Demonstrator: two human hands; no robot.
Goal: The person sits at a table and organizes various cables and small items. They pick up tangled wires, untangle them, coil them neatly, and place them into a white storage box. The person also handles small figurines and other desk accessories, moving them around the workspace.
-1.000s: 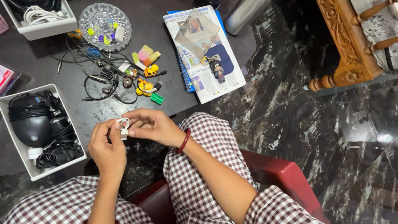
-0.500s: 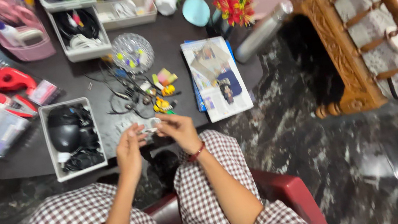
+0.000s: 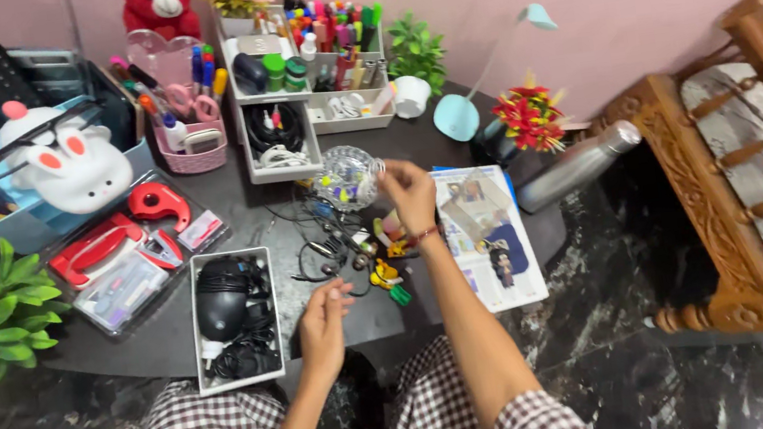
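Right hand (image 3: 406,192) extended over the table (image 3: 164,338), fingers pinched beside one cut-glass bowl (image 3: 348,178); whether anything sits between them cannot be told. Left hand (image 3: 324,320) near the front table edge, fingers loosely curled, apparently empty. Two white trays (image 3: 232,320) of dark cables. Tangled earphone wires (image 3: 327,241) between both hands.

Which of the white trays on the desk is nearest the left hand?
The white tray holding the black mouse and cables, just beside the left hand. The other white trays sit farther back, near the wall.
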